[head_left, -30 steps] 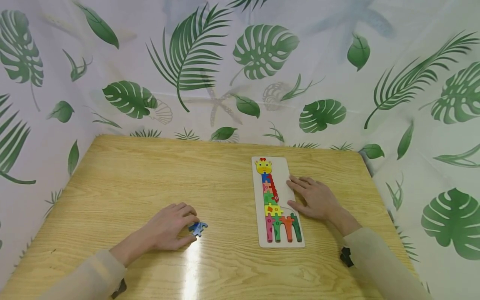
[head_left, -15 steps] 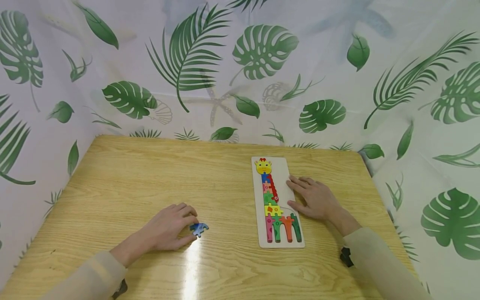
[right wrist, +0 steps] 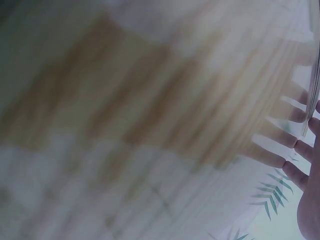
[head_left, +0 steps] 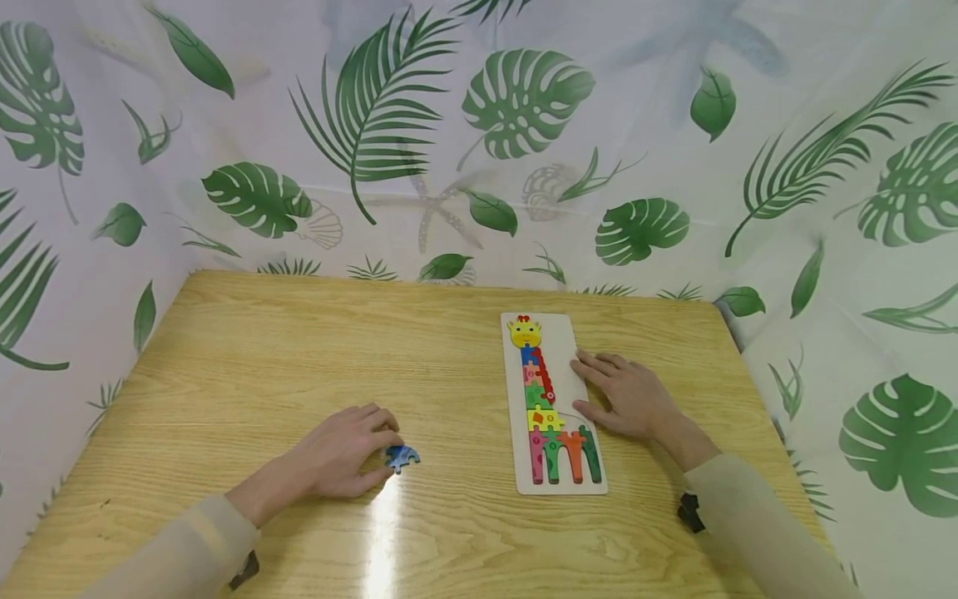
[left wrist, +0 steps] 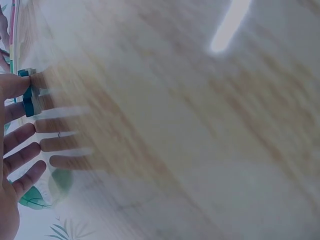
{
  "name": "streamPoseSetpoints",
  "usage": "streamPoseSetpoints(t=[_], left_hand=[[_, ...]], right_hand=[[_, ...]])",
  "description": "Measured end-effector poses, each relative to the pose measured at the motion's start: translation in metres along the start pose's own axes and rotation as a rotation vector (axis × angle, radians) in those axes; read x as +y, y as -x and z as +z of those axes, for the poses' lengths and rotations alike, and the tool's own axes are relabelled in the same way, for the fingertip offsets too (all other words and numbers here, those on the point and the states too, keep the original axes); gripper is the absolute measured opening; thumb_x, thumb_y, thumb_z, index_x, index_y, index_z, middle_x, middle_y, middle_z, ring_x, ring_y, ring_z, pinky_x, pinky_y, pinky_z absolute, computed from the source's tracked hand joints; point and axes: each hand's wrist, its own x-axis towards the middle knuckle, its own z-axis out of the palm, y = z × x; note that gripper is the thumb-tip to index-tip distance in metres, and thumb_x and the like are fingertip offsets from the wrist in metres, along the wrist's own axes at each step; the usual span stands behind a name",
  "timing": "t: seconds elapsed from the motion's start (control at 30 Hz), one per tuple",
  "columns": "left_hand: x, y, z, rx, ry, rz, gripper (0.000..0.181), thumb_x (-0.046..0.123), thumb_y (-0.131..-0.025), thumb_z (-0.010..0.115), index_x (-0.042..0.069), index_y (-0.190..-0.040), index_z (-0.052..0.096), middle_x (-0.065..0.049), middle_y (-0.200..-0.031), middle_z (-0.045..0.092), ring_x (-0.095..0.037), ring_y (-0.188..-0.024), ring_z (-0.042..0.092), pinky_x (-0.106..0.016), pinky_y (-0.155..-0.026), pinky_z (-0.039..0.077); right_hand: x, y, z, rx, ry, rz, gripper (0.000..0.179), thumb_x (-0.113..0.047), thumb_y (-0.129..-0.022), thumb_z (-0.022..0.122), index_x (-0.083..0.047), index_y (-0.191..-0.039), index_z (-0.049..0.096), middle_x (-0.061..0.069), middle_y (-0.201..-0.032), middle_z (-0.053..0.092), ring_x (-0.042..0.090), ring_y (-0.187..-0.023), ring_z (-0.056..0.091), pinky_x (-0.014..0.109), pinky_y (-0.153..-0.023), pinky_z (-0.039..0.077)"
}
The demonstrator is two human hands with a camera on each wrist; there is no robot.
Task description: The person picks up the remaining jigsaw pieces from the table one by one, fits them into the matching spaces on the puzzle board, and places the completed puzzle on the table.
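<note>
My left hand [head_left: 348, 453] pinches a blue puzzle piece [head_left: 402, 457] between thumb and fingers, low over the table. From the side, the left wrist view shows the piece [left wrist: 28, 95] at the thumb tip, other fingers spread below. A pale giraffe puzzle board [head_left: 557, 333] lies to the right, bearing coloured pieces: a yellow head [head_left: 525, 333], neck pieces, a red mane [head_left: 545, 376] and legs [head_left: 572, 453]. A bare outlined patch shows above the right-hand legs. My right hand [head_left: 630, 398] rests with extended fingers at the board's right edge; the right wrist view catches its fingers [right wrist: 304, 149] beside that edge.
The wooden table [head_left: 314, 333] shows bare wood between the left hand and the board, with a bright light reflection near the front. A leaf-printed cloth [head_left: 419, 108] hangs behind and at both sides of the table.
My left hand and the blue puzzle piece have shifted slightly to the right, and the piece has turned a little. The right hand and the board look unchanged.
</note>
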Motion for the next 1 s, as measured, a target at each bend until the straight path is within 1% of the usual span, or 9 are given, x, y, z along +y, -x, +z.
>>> streamPoseSetpoints(t=[0.1,0.2,0.33,0.53,0.7,1.0], left_hand=[[0.001,0.002,0.000,-0.007,0.015,-0.018,0.033,0.040,-0.095,0.072,0.017,-0.119,0.076,-0.001,-0.122,0.070,-0.020,-0.114,0.066,-0.042,-0.098,0.058],[0.002,0.004,-0.001,-0.007,0.027,-0.051,0.035,0.042,-0.096,0.071,0.018,-0.120,0.076,0.000,-0.122,0.071,-0.020,-0.114,0.066,-0.044,-0.100,0.057],[0.004,0.008,0.000,0.012,0.009,-0.083,0.036,0.045,-0.097,0.071,0.019,-0.120,0.076,0.000,-0.120,0.072,-0.021,-0.114,0.067,-0.045,-0.100,0.056],[0.006,0.011,0.001,0.060,-0.020,-0.100,0.035,0.047,-0.095,0.072,0.019,-0.116,0.076,0.000,-0.116,0.073,-0.022,-0.110,0.068,-0.045,-0.098,0.058],[0.007,0.011,0.003,0.075,-0.035,-0.112,0.033,0.046,-0.095,0.073,0.019,-0.114,0.077,0.001,-0.114,0.073,-0.020,-0.107,0.067,-0.043,-0.095,0.058],[0.007,0.011,0.005,0.104,-0.034,-0.107,0.029,0.041,-0.093,0.075,0.016,-0.109,0.078,-0.001,-0.112,0.073,-0.020,-0.103,0.067,-0.041,-0.090,0.059]], right_hand=[[-0.001,0.000,0.000,0.001,-0.002,-0.002,0.079,-0.068,-0.100,0.052,-0.022,-0.163,0.042,0.005,-0.169,0.043,0.039,-0.148,0.050,0.063,-0.115,0.047],[-0.001,0.000,0.000,0.006,-0.003,-0.004,0.078,-0.067,-0.100,0.053,-0.022,-0.163,0.043,0.005,-0.169,0.043,0.039,-0.147,0.050,0.064,-0.115,0.047],[-0.001,0.000,0.000,0.011,-0.002,-0.003,0.078,-0.067,-0.100,0.052,-0.022,-0.162,0.043,0.005,-0.169,0.043,0.039,-0.148,0.050,0.064,-0.115,0.047],[-0.001,0.000,-0.001,0.005,-0.006,0.001,0.078,-0.068,-0.100,0.052,-0.022,-0.163,0.042,0.005,-0.170,0.042,0.039,-0.148,0.049,0.064,-0.115,0.046],[-0.001,0.000,-0.002,-0.001,-0.008,0.002,0.078,-0.068,-0.100,0.052,-0.022,-0.163,0.042,0.005,-0.170,0.042,0.039,-0.149,0.049,0.065,-0.115,0.046],[-0.002,0.000,-0.002,0.001,-0.007,-0.004,0.078,-0.067,-0.100,0.053,-0.022,-0.163,0.042,0.005,-0.169,0.043,0.039,-0.148,0.050,0.064,-0.115,0.047]])
